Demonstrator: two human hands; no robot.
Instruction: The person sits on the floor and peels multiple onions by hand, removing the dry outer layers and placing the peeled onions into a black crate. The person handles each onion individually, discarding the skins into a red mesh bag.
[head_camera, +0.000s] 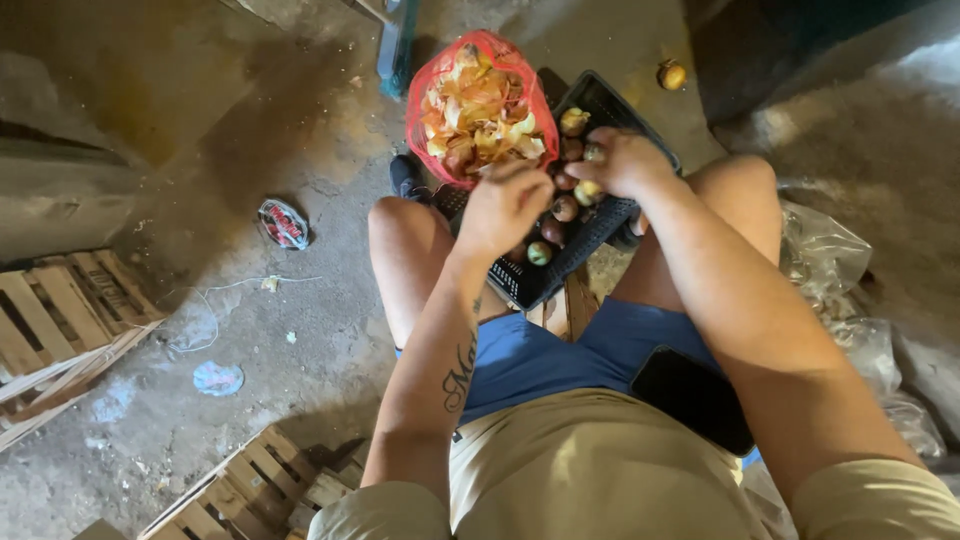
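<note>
Head view — dark round onions (563, 208) under both hands

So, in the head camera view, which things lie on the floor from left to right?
Slatted wooden pallet → round red and black lid → red mesh bag of onion skins → black plastic crate of onions → single loose onion → crumpled clear plastic sheet.
</note>
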